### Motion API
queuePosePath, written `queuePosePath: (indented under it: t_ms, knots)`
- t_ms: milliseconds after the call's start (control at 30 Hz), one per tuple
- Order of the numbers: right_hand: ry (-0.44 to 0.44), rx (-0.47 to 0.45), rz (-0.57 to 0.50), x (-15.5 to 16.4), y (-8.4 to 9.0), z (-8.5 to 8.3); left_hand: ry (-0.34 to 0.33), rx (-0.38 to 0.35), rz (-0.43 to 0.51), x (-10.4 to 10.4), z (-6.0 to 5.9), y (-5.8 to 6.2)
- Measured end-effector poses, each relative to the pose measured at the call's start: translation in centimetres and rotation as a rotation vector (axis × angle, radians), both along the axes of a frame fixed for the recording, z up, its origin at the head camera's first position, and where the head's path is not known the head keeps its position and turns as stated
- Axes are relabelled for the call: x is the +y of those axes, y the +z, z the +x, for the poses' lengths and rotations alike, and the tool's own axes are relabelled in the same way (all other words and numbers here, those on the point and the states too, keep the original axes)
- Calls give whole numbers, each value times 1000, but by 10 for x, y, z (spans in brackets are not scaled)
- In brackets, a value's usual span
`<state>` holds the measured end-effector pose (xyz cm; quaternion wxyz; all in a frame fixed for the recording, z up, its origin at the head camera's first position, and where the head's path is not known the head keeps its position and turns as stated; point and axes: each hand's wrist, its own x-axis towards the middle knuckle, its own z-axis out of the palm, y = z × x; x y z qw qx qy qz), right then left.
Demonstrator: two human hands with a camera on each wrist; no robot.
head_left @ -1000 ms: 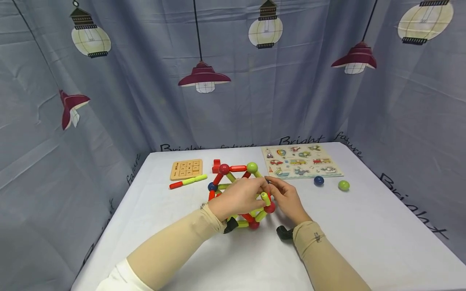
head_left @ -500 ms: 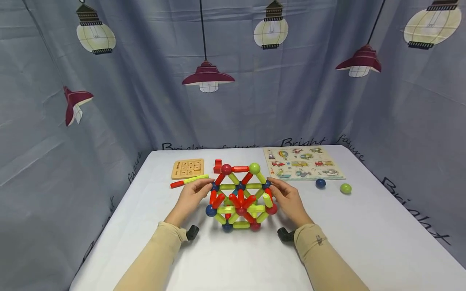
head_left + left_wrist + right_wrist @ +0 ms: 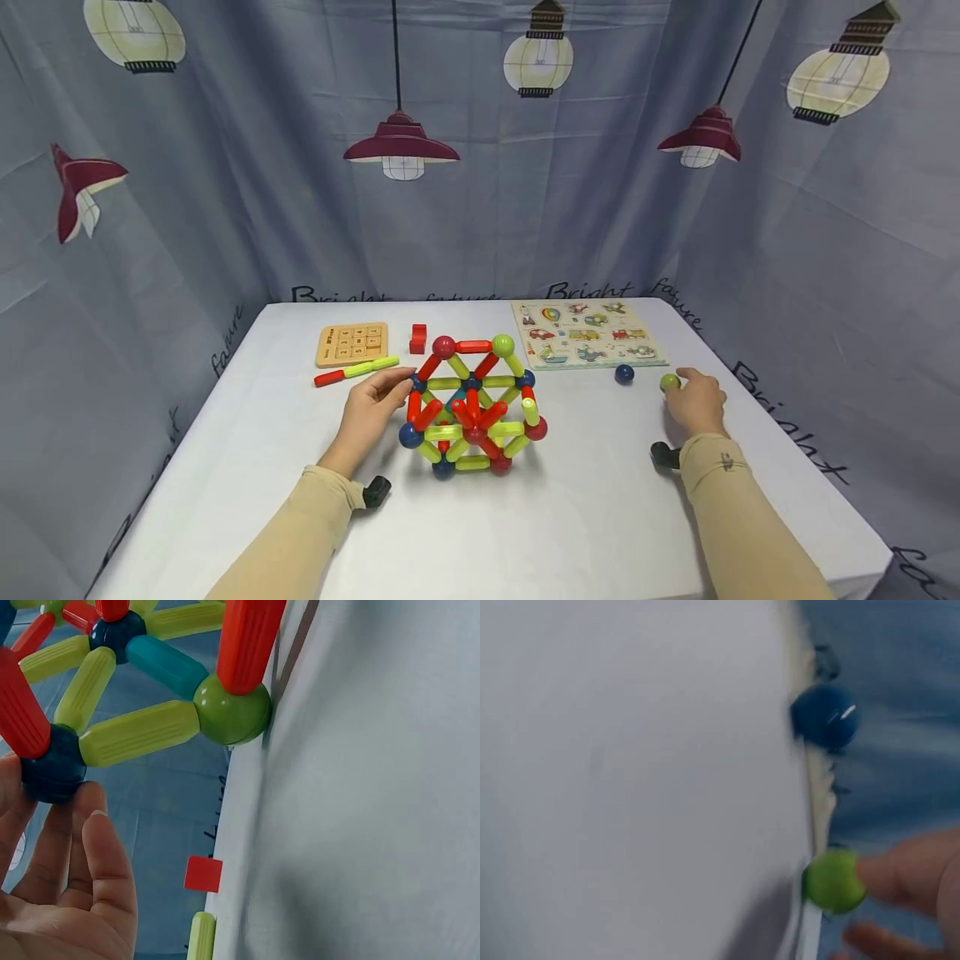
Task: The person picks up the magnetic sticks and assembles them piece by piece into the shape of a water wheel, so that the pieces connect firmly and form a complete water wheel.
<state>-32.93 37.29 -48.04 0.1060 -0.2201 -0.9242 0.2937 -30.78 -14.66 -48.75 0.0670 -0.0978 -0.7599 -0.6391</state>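
Note:
A frame of red and yellow-green magnetic rods joined by coloured balls (image 3: 472, 383) stands on the white table. My left hand (image 3: 371, 412) pinches a dark blue corner ball (image 3: 54, 765) on its left side, with fingertips around the ball's lower part. Farther right, my right hand (image 3: 697, 402) is at a loose green ball (image 3: 670, 382). In the blurred right wrist view, one fingertip overlaps the right side of this green ball (image 3: 835, 882), while another finger lies below and apart from it. A loose dark blue ball (image 3: 624, 374) lies to the left of the green one.
Behind the frame are a wooden number board (image 3: 352, 344), a red block (image 3: 417, 339) and a picture puzzle board (image 3: 592, 335). Joined red and yellow-green rods (image 3: 356, 372) lie by my left hand. Patterned curtains (image 3: 465, 225) surround the table.
My left hand has moved from across the frame to its left corner. My right hand has let go of the frame's right side and moved right to the green ball.

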Motion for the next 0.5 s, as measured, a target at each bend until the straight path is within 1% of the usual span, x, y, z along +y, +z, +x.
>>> queuePosePath:
  t_ms: [67,133,200,267,333,400,467,500]
  knots:
    - [40,-22,3,6,-6,0,0,6,4,-1,0,0]
    - [83,-3,5,6,-10,-2,0,8,12,-3,1,1]
    - [118,7,-4,2,-11,-3,6,10,15,-5,1,3]
    - [161,-16,-14,-3,-9,-4,12,7,23,-6,2,3]
    - [220,-67,-12,-7,-5,-4,19,4,32,-7,3,3]
    - [291,-121,2,-12,2,-1,26,0,40,-6,3,3]
    - [372,-150,21,-19,17,5,25,-1,43,-4,3,3]
    - [413,-156,23,-25,27,10,24,-3,43,-3,3,3]
